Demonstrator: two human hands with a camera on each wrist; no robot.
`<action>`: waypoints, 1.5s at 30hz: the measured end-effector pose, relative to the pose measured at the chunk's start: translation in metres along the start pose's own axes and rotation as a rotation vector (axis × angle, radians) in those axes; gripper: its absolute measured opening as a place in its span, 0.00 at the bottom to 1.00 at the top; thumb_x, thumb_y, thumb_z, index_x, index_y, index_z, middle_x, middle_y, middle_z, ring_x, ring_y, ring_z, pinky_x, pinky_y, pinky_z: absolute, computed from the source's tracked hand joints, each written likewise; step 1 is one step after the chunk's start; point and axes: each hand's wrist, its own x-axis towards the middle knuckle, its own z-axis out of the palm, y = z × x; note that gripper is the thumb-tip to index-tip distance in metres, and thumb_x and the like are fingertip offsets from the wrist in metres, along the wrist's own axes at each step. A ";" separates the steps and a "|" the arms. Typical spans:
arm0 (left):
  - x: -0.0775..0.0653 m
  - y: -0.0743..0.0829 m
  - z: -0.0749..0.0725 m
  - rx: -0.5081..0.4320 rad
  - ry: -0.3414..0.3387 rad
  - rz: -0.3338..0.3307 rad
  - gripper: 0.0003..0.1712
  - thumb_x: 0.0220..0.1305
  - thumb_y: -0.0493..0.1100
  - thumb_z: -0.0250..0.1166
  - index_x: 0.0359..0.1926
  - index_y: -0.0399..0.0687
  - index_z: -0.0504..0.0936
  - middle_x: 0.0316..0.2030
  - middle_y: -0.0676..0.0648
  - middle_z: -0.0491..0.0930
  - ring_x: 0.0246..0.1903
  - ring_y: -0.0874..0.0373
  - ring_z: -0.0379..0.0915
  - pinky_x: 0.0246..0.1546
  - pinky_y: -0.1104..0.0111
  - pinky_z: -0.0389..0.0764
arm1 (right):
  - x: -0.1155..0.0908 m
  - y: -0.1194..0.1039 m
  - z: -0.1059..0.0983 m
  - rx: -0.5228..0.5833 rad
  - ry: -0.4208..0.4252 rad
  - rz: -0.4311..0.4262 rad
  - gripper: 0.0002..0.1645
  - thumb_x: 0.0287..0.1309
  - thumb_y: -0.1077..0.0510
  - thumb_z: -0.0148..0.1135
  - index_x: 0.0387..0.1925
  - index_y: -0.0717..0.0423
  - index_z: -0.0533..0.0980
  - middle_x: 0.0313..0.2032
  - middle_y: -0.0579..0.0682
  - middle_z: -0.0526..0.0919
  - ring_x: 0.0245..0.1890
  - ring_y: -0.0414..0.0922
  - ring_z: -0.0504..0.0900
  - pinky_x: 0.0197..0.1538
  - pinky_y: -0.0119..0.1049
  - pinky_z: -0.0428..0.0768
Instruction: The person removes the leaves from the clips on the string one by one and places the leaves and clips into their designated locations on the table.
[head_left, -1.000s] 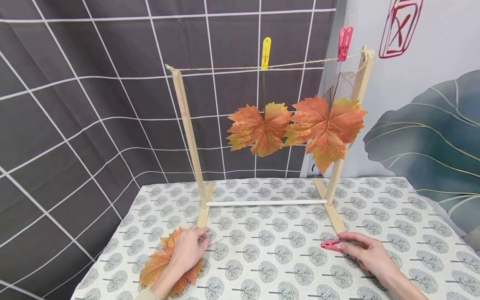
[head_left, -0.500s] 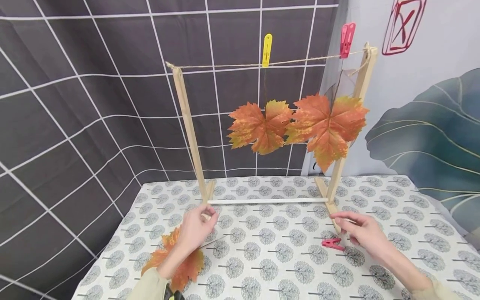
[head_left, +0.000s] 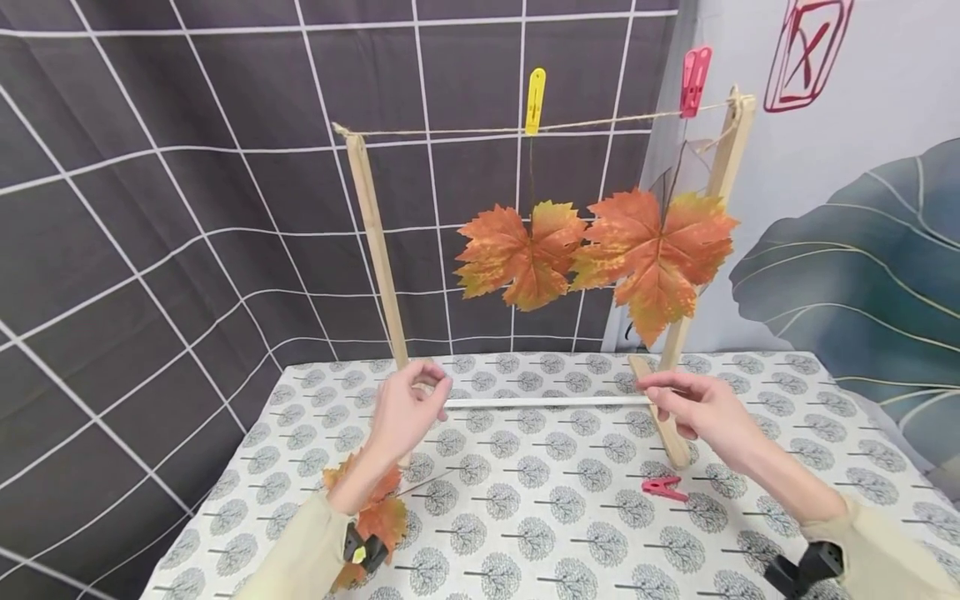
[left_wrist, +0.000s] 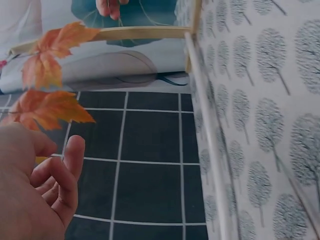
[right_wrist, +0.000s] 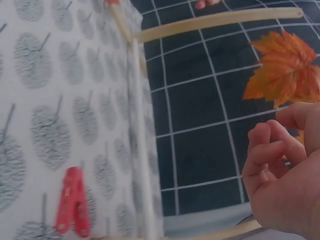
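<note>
My left hand (head_left: 405, 408) is raised near the foot of the rack's left post, its fingers loosely bent around nothing. An orange artificial maple leaf (head_left: 386, 521) lies on the cloth below, partly hidden by the left forearm. On the other side, my right hand (head_left: 701, 412) hovers before the right post, fingers relaxed and holding nothing. Below it a pink clothespin (head_left: 664, 488) lies on the cloth, also visible in the right wrist view. Two more maple leaves hang from the string (head_left: 450, 132): one leaf (head_left: 521, 254) by a yellow clothespin (head_left: 535, 100), the other (head_left: 656, 254) by a pink clothespin (head_left: 695, 82).
The wooden rack has a left post (head_left: 378, 242), a right post (head_left: 727, 158) and a white crossbar (head_left: 543, 402) low between them. It stands on a tree-patterned tablecloth (head_left: 540, 542). Behind it hangs a dark grid curtain (head_left: 225, 192).
Both hands have risen and moved forward, away from the tabletop. The left has come off the lying leaf; the right has let go of the pink clothespin, which stays on the cloth.
</note>
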 end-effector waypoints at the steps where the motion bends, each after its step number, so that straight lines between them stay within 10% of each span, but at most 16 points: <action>1: 0.002 0.002 0.001 -0.008 0.005 0.011 0.04 0.63 0.34 0.67 0.39 0.40 0.82 0.32 0.45 0.85 0.15 0.58 0.79 0.09 0.73 0.66 | 0.002 -0.003 0.000 0.004 -0.008 -0.006 0.14 0.69 0.57 0.61 0.52 0.58 0.81 0.30 0.51 0.79 0.16 0.38 0.65 0.17 0.33 0.65; 45: 0.071 0.089 0.010 -0.244 0.156 0.242 0.11 0.64 0.31 0.65 0.46 0.31 0.79 0.36 0.41 0.83 0.16 0.53 0.81 0.11 0.69 0.76 | 0.046 -0.089 -0.003 -0.036 -0.072 -0.167 0.18 0.69 0.56 0.62 0.56 0.59 0.77 0.43 0.43 0.87 0.19 0.44 0.73 0.19 0.33 0.70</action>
